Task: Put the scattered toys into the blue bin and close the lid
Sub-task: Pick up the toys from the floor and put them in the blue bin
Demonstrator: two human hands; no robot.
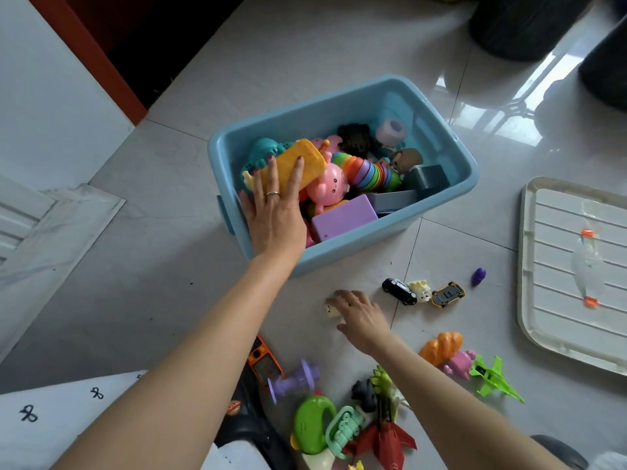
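Observation:
The blue bin (451, 154) stands open on the tiled floor, holding several toys: a pink figure (330, 188), a rainbow stacker (373, 171), a purple block (342, 218). My left hand (274, 208) reaches over the bin's near left corner, fingers wrapped over an orange block (305, 161) inside it. My right hand (359, 317) is low on the floor, its fingers closing around a small cream toy (331, 311). The cream lid (573, 276) lies upside down at the right. Scattered toys include a black car (399, 290), a yellow car (448, 295) and a green plane (493, 379).
Near my knees lie a purple dumbbell (293, 379), an orange handset (264, 362), a green toy (312, 424), a red rocket (386, 442) and an orange bread toy (441, 346). A small purple piece (478, 276) sits by the lid. Dark round objects (519, 25) stand at the back right.

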